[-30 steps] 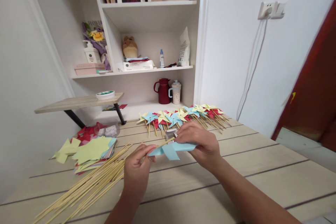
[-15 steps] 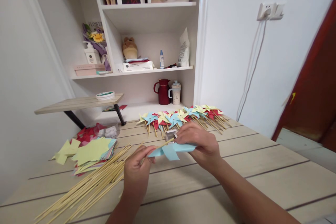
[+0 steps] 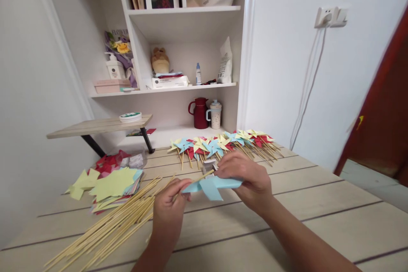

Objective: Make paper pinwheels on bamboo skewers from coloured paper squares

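Fingers of the left hand (image 3: 168, 208) pinch a thin wooden stick (image 3: 194, 179); the right hand (image 3: 245, 176) fingers clamp the light-blue paper pinwheel (image 3: 210, 186).

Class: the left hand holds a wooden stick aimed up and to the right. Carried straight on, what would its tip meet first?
Probably the blue paper pinwheel held by the right hand; the stick from the left hand already reaches it.
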